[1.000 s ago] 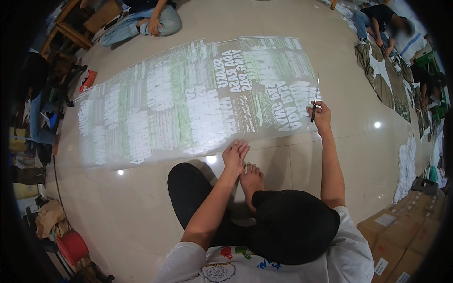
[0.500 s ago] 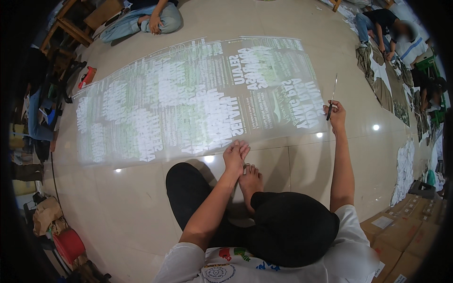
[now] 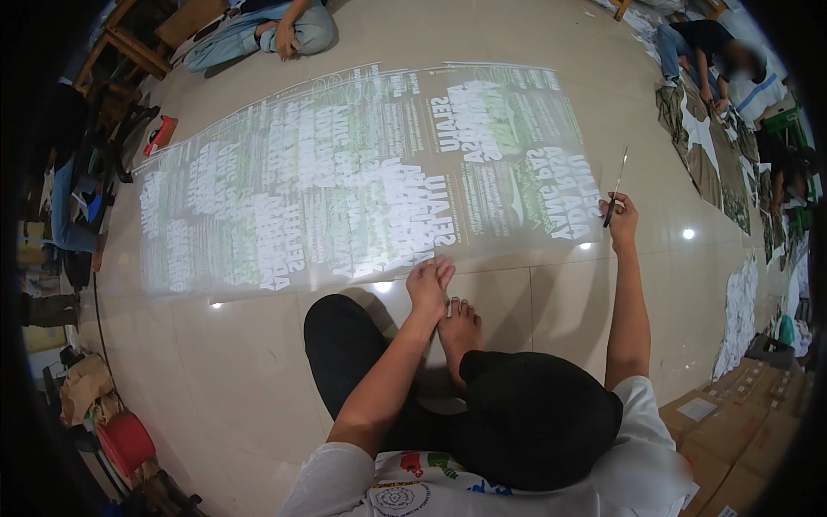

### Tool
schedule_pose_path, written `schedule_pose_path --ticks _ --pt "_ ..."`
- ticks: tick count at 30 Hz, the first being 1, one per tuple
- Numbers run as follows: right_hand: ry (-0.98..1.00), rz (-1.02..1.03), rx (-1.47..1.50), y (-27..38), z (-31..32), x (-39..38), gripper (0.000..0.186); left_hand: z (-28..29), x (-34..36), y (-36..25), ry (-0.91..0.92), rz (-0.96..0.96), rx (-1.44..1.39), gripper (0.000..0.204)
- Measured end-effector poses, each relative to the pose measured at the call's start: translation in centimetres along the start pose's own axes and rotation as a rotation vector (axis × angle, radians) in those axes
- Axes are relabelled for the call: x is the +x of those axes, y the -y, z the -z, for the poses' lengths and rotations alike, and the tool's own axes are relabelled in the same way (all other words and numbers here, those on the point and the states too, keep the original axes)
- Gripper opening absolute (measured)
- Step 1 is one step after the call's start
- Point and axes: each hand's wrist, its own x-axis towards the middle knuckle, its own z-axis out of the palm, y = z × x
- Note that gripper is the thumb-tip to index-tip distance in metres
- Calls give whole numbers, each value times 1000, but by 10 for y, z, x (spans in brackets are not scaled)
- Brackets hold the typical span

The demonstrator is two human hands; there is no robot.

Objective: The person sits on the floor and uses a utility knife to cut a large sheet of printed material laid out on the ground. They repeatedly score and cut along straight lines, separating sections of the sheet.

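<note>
A large sheet of clear printed film (image 3: 345,172) lies across the floor in front of me, with white mirrored lettering and pale green patches. My left hand (image 3: 431,283) is at its near edge, fingers closed on the film. At the sheet's right end, my right hand (image 3: 622,220) grips a slim knife (image 3: 622,171) with a dark handle, its thin blade pointing up and away. The fingertips of that hand are beside the film's near right corner; whether they also pinch it is hard to tell.
My bare foot (image 3: 459,327) rests just below my left hand. A red tool (image 3: 161,135) lies by the film's far left corner. A person in jeans (image 3: 258,43) sits beyond it. Cardboard boxes (image 3: 732,414), a white cloth heap (image 3: 737,319) and camouflage fabric (image 3: 689,129) lie to the right.
My right hand has moved slightly right with the knife, and the film's right part has shifted a little the same way. My left hand has stayed nearly still.
</note>
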Motion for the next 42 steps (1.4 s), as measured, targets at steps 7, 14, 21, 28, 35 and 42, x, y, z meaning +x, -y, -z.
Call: schedule_pose_path --ticks 7,14,21,28,35,42 --pt "-15 89 6 2 5 2 35 5 11 -3 60 -142 62 17" --pt "-51 45 -30 -13 5 10 33 8 26 -1 51 -158 36 12" --pt "-28 18 -99 -41 8 12 33 8 21 3 57 -166 38 14" --pt "-281 19 -380 -50 17 0 34 4 20 13 51 -76 -2 13" --pt "-88 -46 181 -31 -14 -120 43 -2 12 16 85 94 79 24" --pt "544 -477 262 -3 -98 -298 30 -13 16 21 156 213 156 25"
